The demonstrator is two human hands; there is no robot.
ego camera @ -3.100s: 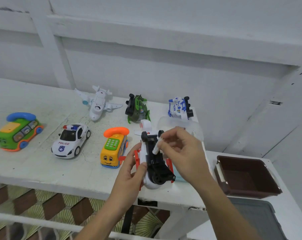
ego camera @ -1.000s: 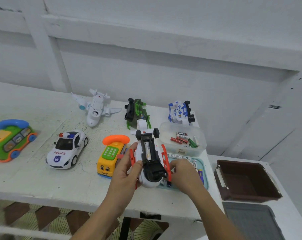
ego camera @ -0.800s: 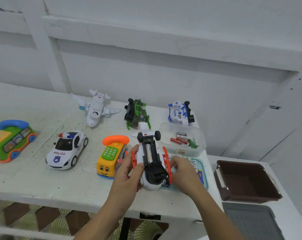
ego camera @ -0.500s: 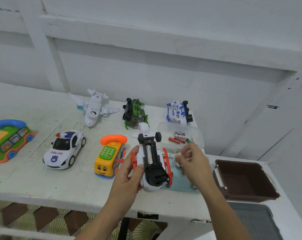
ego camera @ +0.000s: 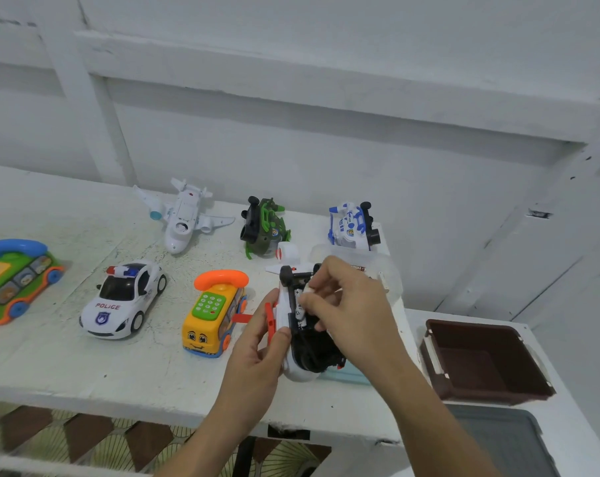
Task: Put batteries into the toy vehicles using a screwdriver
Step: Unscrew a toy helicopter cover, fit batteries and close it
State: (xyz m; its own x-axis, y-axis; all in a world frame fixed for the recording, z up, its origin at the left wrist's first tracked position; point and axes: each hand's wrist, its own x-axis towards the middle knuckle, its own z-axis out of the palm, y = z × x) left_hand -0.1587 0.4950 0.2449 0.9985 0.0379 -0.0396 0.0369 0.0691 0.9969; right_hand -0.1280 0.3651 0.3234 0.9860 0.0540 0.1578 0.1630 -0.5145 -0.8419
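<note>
From the head view: your left hand (ego camera: 257,352) is wrapped around the upturned white-and-red toy vehicle (ego camera: 300,342), gripping its left side just above the near edge of the white table (ego camera: 68,366). Your right hand (ego camera: 350,311) sits over the open black underside, fingertips (ego camera: 307,299) pinched on a small white battery (ego camera: 300,309) pressed into the compartment. Just behind that hand, a clear plastic tub (ego camera: 389,273) is mostly hidden, and a pale blue tray (ego camera: 346,375) peeks out under the toy. To the left stands the yellow phone bus (ego camera: 212,315), then the white police car (ego camera: 123,299), and at the far left edge the green phone bus (ego camera: 12,280). Along the far side sit the white airplane (ego camera: 185,215), a green vehicle (ego camera: 264,225) on its side and a blue-and-white vehicle (ego camera: 351,225) tipped over. On the right, a brown bin (ego camera: 481,359) rests on a lower surface, with a grey lid (ego camera: 505,442) nearer you.
</note>
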